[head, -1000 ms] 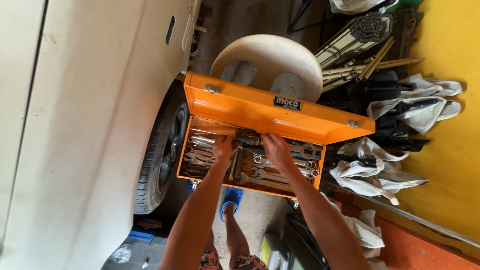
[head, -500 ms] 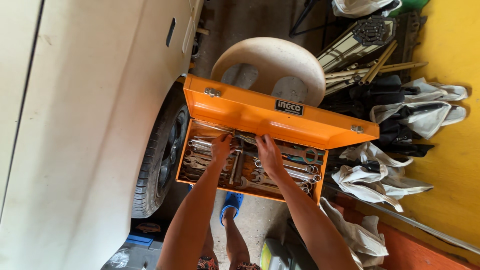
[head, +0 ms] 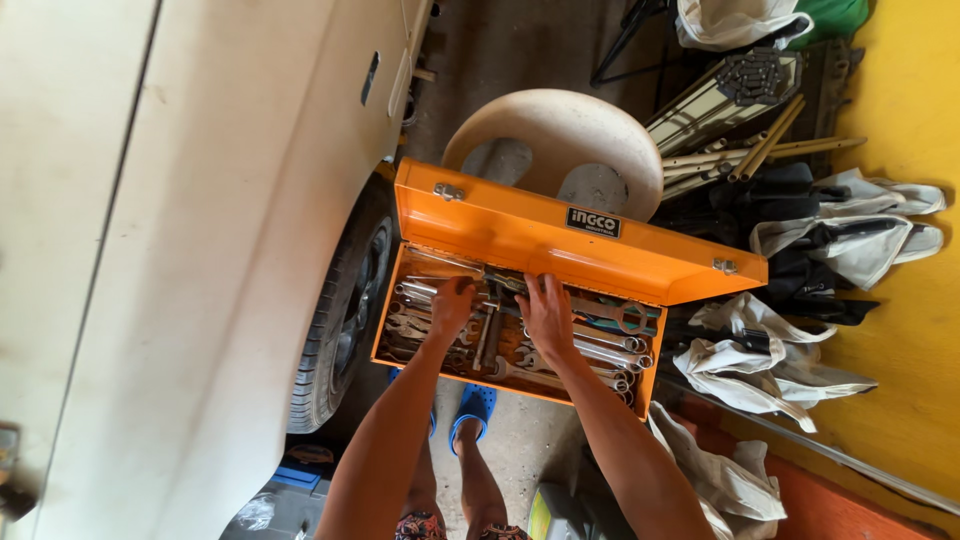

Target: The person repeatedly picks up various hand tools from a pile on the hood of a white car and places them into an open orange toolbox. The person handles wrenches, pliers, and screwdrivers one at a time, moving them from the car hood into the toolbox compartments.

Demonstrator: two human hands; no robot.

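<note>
Orange metal toolbox (head: 520, 235): sitting open just below a round pale stool (head: 560, 140), beside a white car (head: 180, 250) and its tyre (head: 345, 320), lid standing raised toward the stool. Contents: spanners (head: 600, 350) and other steel hand tools lying loose and overlapping in the tray.

Left hand (head: 452, 305): reaching into the left half of the tray, fingers curling down among the tools; whether they are closing on one piece cannot be told.

Right hand (head: 547, 312): lying flat over the middle of the tray, fingers spread slightly apart and pressing on the tools, gripping nothing that is showing.

Surroundings: grey and white rags (head: 780, 350) lying heaped to the right against a yellow wall (head: 900, 300); blue sandals (head: 478, 405) showing on the concrete below the box.

Hazards, as judged: both hands are working among tangled steel, so a shifting spanner could be pinching a finger; the raised lid appears unsupported and might be dropping onto the wrists; leaning weight on the tray's near edge could be tipping the box.
</note>
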